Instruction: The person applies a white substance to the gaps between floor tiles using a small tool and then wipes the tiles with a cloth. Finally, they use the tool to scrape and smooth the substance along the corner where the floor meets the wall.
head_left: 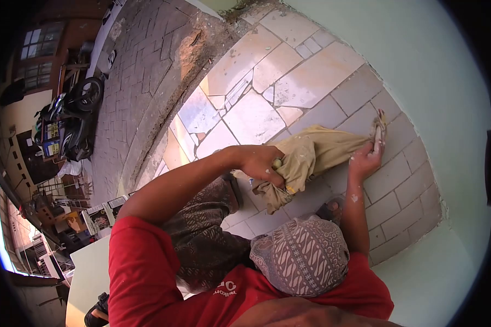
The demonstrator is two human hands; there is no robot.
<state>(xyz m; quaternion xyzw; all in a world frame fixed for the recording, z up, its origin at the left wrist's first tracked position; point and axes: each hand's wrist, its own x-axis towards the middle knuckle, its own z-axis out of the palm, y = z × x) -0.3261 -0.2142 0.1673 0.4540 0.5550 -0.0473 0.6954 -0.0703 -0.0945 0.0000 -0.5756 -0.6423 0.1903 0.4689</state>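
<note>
- The crumpled khaki-yellow cloth (324, 150) stretches between both hands, right of the frame's centre, above the floor of pale, irregular stone tiles (253, 117).
- The left hand (261, 163), near the centre, has its fingers curled closed around the cloth's bunched, wider end, with folds hanging below.
- The right hand (366, 159), right of centre, is marked with whitish smears; its fingers point toward the top of the frame and are gathered on the cloth's narrow end, though how tightly I cannot tell.
- Grey-brown patterned fabric (300, 256) covers the bent knee at lower centre.
- A smooth pale-green wall (442, 71) curves along the right side.
- A dark motorcycle (73, 122) stands at upper left.
</note>
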